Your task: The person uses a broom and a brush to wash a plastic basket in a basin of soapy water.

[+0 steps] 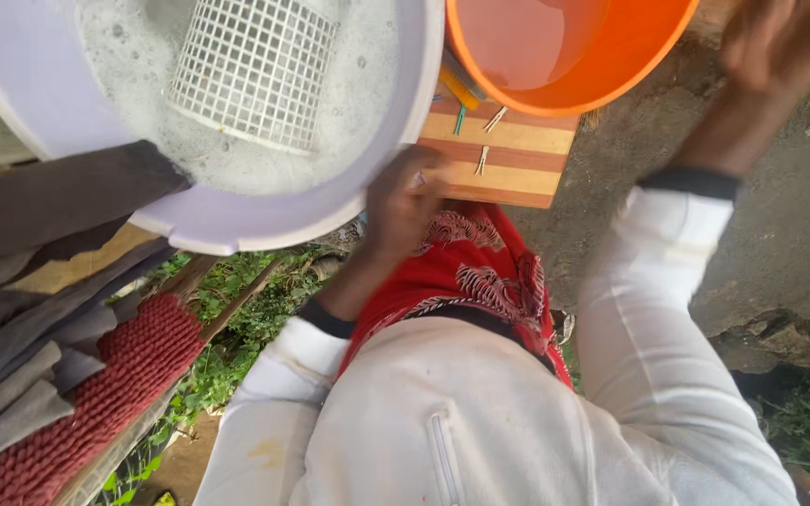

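Observation:
My left hand (403, 201) is at the lower right rim of a white basin (264, 220), its fingers curled against the rim. The basin holds foamy water and a white mesh basket (253, 67) standing in the suds. My right hand (780, 42) is raised at the top right, blurred, beside an orange basin (611, 80) that holds clear water. Its fingers run out of view. A striped wooden board (508, 155) lies under both basins with a few small sticks (482, 159) on it. A red patterned cloth (480, 272) lies across my lap.
Grey cloths (21, 281) and a red knitted mat (96, 403) hang over a rail at the left. Rough stone ground (780, 253) lies to the right. Green plants (236, 328) grow below the rail. My white jacket (480, 422) fills the bottom.

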